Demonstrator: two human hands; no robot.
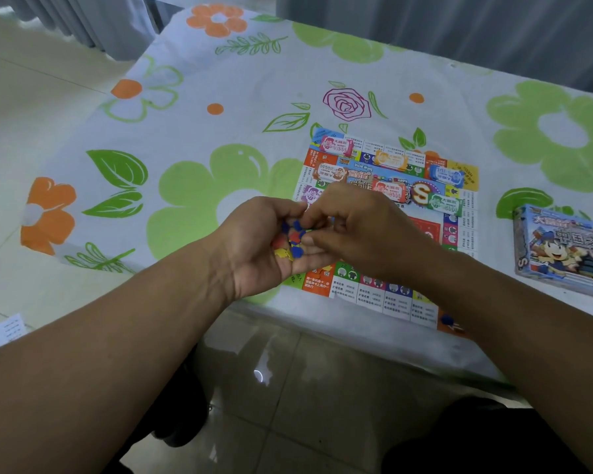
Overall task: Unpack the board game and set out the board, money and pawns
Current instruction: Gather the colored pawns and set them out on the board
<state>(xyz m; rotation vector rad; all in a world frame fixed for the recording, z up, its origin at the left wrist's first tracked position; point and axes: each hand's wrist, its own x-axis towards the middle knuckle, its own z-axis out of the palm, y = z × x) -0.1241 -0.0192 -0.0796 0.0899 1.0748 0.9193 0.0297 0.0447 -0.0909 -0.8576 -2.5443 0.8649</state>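
- Left hand (254,244), cupped palm up, holds a heap of pawns (293,239); right hand (356,230) pinches into it.
- Board (384,292) lies flat under the right hand; money (336,145) sits on it, beyond the fingers.
- Better to lift one pawn only and keep the cup level, so none spills.

Board (356,292) lies flat on tabletop (220,114), at its near edge, right of centre. Money bundles (391,161) sit on the board's far half in two rows. Box (565,251) on tabletop right of board, apart from it. Lone pawn (447,319) on the board's near right corner. Left hand (261,248) over the board's near left part, pawns (293,239) in its palm. Right hand (360,227) just right of it, pinching among them.
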